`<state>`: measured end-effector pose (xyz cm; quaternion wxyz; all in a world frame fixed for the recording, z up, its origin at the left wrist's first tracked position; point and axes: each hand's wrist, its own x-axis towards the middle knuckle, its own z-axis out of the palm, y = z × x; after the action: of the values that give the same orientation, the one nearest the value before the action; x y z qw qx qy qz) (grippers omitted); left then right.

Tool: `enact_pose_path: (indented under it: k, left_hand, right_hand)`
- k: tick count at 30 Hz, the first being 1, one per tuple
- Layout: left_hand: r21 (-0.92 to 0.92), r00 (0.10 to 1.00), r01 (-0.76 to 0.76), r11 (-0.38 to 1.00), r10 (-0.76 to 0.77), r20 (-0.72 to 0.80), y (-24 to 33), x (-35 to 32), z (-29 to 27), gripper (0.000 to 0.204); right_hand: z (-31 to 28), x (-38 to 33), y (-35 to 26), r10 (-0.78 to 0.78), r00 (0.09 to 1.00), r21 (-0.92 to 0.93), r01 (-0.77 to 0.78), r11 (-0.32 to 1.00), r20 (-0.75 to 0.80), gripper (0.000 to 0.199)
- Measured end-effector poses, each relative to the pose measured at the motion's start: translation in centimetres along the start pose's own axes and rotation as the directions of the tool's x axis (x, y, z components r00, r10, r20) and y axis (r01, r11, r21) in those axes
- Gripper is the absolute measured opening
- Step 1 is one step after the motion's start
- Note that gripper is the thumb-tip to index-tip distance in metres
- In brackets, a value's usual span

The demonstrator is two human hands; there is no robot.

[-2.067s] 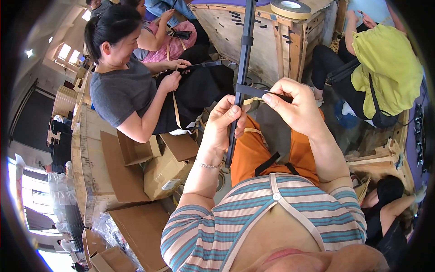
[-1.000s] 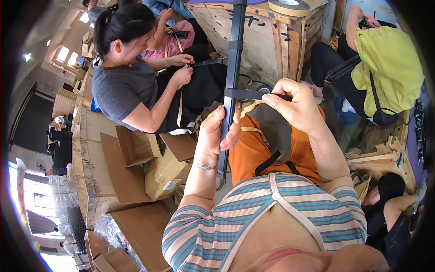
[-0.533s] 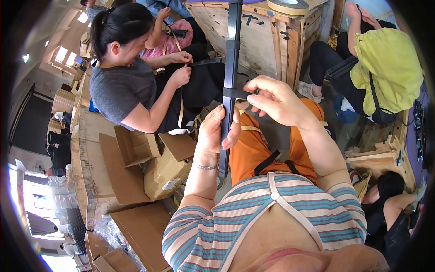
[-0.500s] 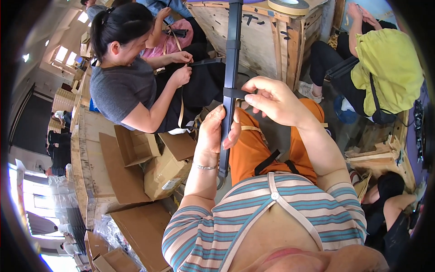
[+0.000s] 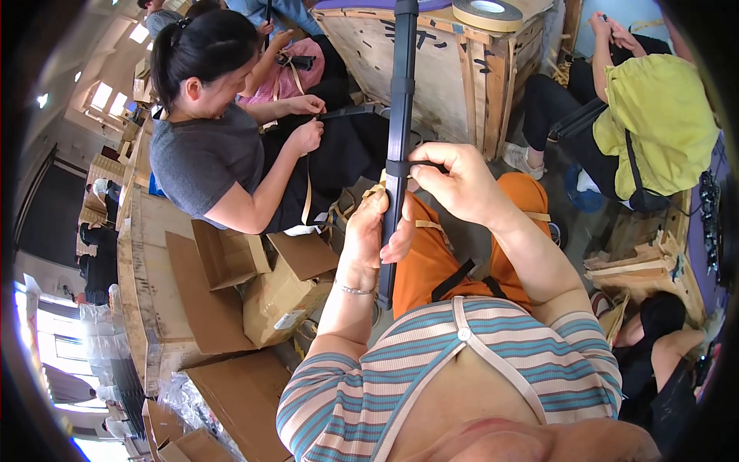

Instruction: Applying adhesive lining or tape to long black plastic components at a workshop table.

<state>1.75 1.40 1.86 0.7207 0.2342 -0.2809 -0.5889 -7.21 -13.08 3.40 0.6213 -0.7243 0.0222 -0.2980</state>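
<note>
A long black bar [image 5: 398, 123] stands nearly upright before me, with black bands wrapped round it at intervals. My left hand [image 5: 368, 231] is closed round its lower part, thumb on one side and fingers on the other. On the bar just above that hand sits a black strip [image 5: 396, 168], wrapped round it. My right hand [image 5: 459, 183] pinches the strip's loose end between thumb and fingertips, at the bar's right side. A bit of pale yellowish tape [image 5: 379, 189] shows by my left thumb.
Open cardboard boxes [image 5: 285, 296] lie at my left. A co-worker in a grey shirt [image 5: 212, 165] sits at the front left, a person in yellow [image 5: 654, 115] at the right. A wooden crate [image 5: 431, 73] stands ahead, with a tape roll [image 5: 488, 14] on top.
The bar and my left hand have shifted slightly right and down. My right hand's fingers have closed in on the strip, and its loose end now sticks out narrow past them.
</note>
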Motion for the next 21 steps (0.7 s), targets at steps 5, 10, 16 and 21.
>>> enact_pose_path:
  k: [5, 10, 16, 21]
  left_hand:
    - [-0.089, 0.997, 0.025, 0.996, -0.019, 0.07, -0.5, 0.4, -0.1, 0.035]
    - [-0.275, 0.993, 0.071, 0.959, -0.041, 0.112, -1.2, 0.5, -0.3, 0.034]
    - [-0.173, 0.945, 0.154, 0.973, -0.094, 0.314, -0.2, 1.7, 2.1, 0.037]
    - [-0.195, 0.97, 0.126, 0.973, -0.079, 0.23, -0.9, 2.7, 1.0, 0.035]
  right_hand:
    - [-0.2, 0.2, -0.3, 0.054, 0.998, -0.011, -0.053, 0.999, 0.041, 0.01]
    - [1.9, 1.4, 5.1, 0.227, 0.973, 0.121, -0.229, 0.966, 0.03, 0.014]
    - [1.1, 0.7, 5.8, 0.501, 0.859, 0.307, -0.507, 0.806, 0.104, 0.019]
    - [-1.6, 0.4, 1.6, 0.312, 0.95, 0.62, -0.236, 0.748, -0.014, 0.021]
